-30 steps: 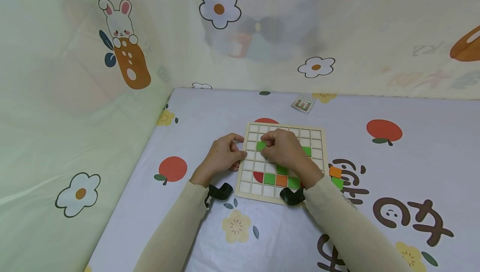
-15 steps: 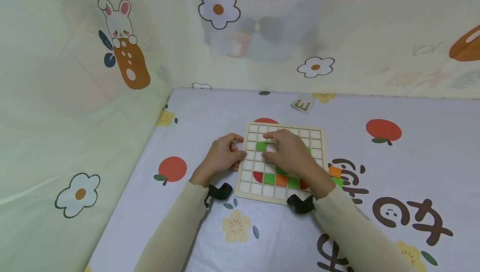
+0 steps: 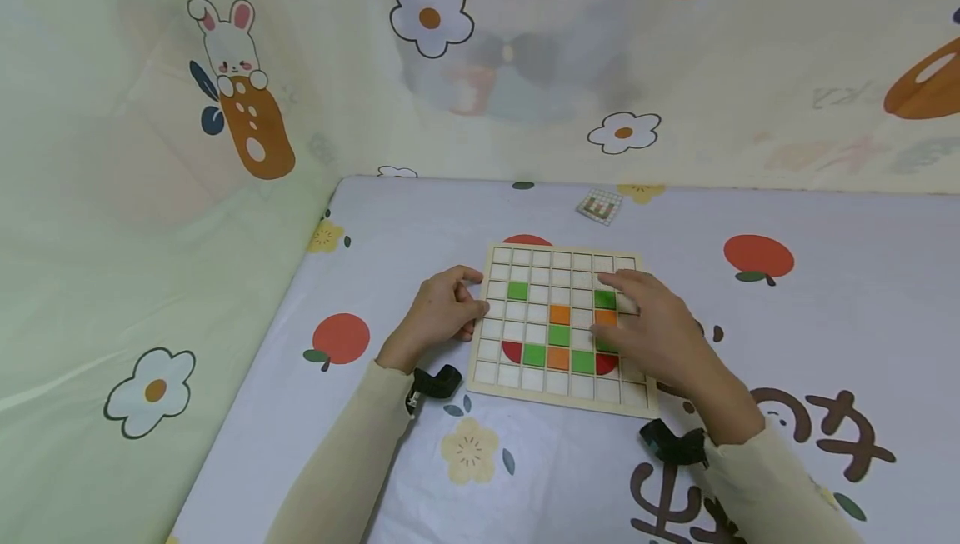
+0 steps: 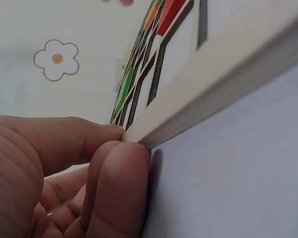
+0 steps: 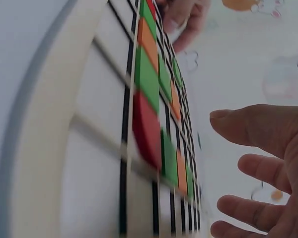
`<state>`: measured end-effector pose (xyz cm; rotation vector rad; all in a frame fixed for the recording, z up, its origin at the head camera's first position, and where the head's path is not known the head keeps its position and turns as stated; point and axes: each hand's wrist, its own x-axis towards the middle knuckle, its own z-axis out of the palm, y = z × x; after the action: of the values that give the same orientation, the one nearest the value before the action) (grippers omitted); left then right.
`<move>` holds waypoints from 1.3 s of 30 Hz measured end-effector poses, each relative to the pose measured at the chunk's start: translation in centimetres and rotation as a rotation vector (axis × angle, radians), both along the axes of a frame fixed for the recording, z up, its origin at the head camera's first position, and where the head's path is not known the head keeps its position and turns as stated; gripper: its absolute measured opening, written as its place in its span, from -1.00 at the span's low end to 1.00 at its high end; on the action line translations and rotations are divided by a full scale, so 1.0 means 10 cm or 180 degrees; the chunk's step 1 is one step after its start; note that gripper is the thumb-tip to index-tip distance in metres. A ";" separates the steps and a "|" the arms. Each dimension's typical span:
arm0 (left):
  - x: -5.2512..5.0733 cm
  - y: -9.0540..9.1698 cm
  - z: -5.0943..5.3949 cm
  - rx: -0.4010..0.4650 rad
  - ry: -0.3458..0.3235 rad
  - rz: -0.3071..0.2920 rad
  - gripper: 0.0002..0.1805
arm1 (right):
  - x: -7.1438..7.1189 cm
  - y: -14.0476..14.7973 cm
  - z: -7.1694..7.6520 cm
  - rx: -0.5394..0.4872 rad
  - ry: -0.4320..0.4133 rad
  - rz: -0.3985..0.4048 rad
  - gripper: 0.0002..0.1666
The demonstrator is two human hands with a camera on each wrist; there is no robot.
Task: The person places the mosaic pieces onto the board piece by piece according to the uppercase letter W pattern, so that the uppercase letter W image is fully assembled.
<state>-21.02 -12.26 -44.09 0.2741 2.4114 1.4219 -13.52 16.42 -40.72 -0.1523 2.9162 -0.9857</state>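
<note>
A wooden grid board (image 3: 562, 405) with white cells lies on the table. Several coloured tiles sit in its cells: a green tile (image 3: 517, 291), an orange tile (image 3: 559, 314) and a rounded red tile (image 3: 512, 351) among them. My left hand (image 3: 438, 304) holds the board's left edge, thumb and forefinger against the wooden rim (image 4: 188, 99). Over the right part of the board is my right hand (image 3: 660, 327), fingers spread and nothing between them. In the right wrist view, that hand (image 5: 268, 168) stands apart from the tiles.
Behind the board lies a small pattern card (image 3: 600, 207) showing a coloured grid. The patterned tablecloth (image 3: 405, 227) meets a printed cloth wall at the back and left. Loose tiles seen earlier by the board's right side are hidden behind the right hand or arm.
My right hand has moved right from the board's middle, uncovering the green and orange tiles there. Its thumb and fingers have spread apart. The left hand stays at the board's edge.
</note>
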 end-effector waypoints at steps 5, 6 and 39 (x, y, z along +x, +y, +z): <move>0.00 0.00 0.00 -0.0010 0.0013 -0.0006 -0.54 | 0.16 0.23 -0.02 0.0030 0.0041 -0.0099 -0.17; 0.00 0.00 0.00 -0.0013 0.0013 -0.0007 -0.54 | 0.19 0.28 -0.03 0.0036 0.0060 -0.0111 -0.17; -0.01 0.01 -0.01 -0.0070 -0.0014 0.0034 -0.55 | 0.30 0.61 -0.14 -0.0056 -0.0536 -0.0374 -0.63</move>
<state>-21.12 -12.16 -44.15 0.2527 2.4271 1.3982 -10.55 22.55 -42.16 0.0978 2.7901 -0.9879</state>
